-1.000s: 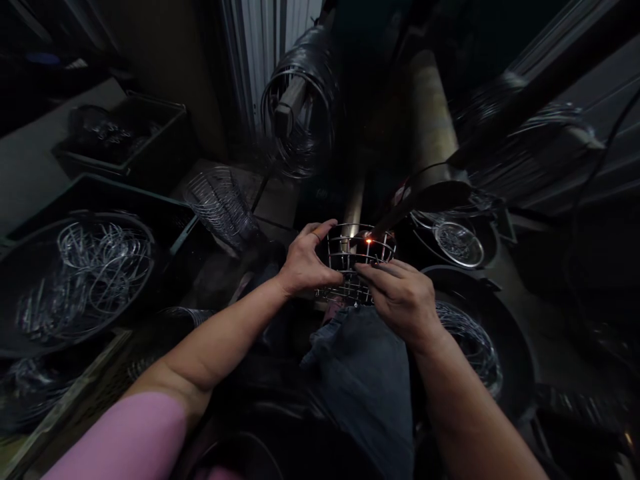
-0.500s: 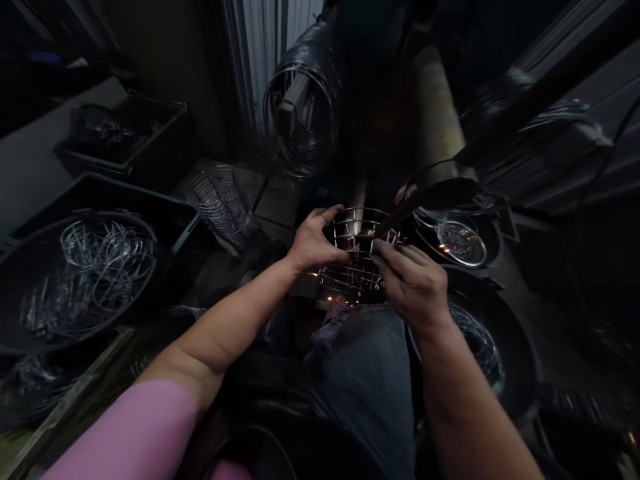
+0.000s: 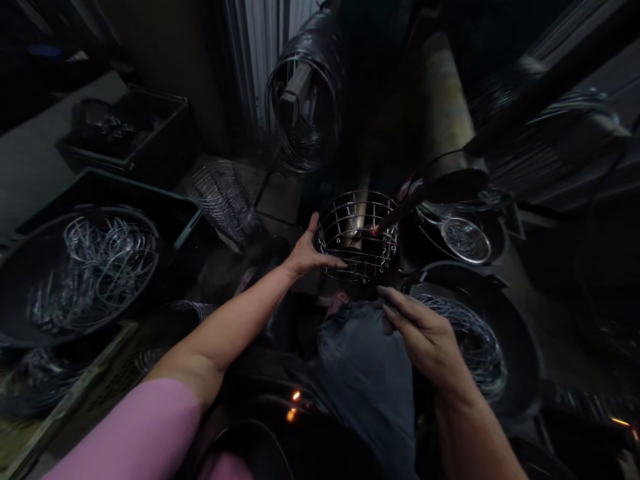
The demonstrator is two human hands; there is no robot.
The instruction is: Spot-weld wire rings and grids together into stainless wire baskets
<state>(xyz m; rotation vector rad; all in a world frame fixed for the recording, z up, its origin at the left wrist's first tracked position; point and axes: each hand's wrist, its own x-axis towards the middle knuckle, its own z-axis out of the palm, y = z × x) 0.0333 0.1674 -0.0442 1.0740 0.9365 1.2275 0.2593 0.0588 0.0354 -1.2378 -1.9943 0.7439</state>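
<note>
A round wire basket (image 3: 357,233) of shiny rings and upright wires stands before me, around the end of a dark rod (image 3: 400,213) with a small red glow at its tip. My left hand (image 3: 307,253) grips the basket's left side, thumb along its near side and a finger up the outer wall. Small wire loops show inside the basket and along its near lower edge. Below and right of the basket, apart from it, is my right hand (image 3: 423,327), fingers stretched towards the left, with nothing visible in them. Its palm side is partly hidden.
Bent wire pieces fill a dark basin (image 3: 150,293) on the left; wire rings lie in another basin (image 3: 525,340) at right. A stack of wire baskets (image 3: 225,200) leans behind my left arm. A wire coil (image 3: 305,107) hangs ahead, a thick cylinder (image 3: 445,100) to its right.
My right hand has let go of the basket and drawn back towards me. The basket has tipped so its inside shows more. The sparks under it are gone; glowing specks now show near my lap.
</note>
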